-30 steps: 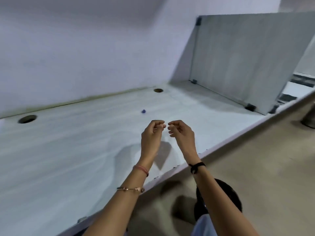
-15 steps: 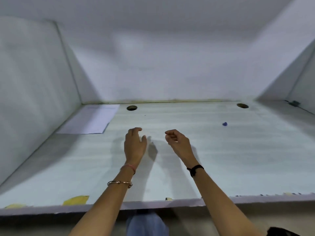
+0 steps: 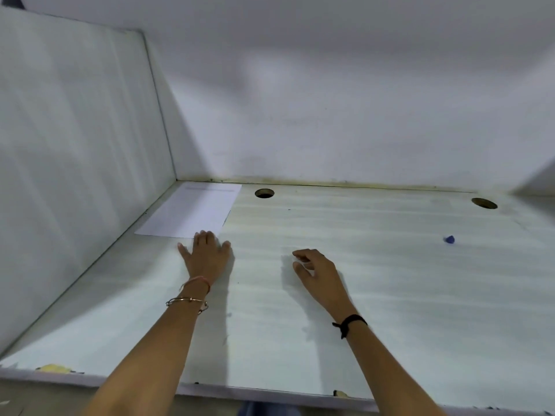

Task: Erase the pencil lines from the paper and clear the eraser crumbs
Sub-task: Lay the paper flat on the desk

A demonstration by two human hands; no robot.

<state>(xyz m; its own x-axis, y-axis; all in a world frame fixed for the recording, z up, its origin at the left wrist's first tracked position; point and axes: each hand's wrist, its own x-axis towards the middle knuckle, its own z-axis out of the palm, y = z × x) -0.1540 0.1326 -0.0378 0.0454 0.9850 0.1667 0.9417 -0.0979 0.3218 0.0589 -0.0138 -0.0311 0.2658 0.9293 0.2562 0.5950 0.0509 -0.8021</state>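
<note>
Paper (image 3: pixel 192 211) is lying in the bench's (image 3: pixel 360 295) far-left corner. Left hand (image 3: pixel 207 258) is resting open at its near edge; right hand (image 3: pixel 319 273) is hovering loosely curled, empty. Blue eraser (image 3: pixel 449 239) is lying far right.

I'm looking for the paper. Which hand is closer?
Left. The left hand is at the near edge of the paper; the right hand is farther right, apart from it.

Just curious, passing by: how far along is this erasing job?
Barely begun: the paper shows faint lines at its far end. The left hand lies at its near edge; the right hand holds nothing. A small blue lump, perhaps the eraser, lies untouched. Rubbing and crumb-clearing remain.
</note>
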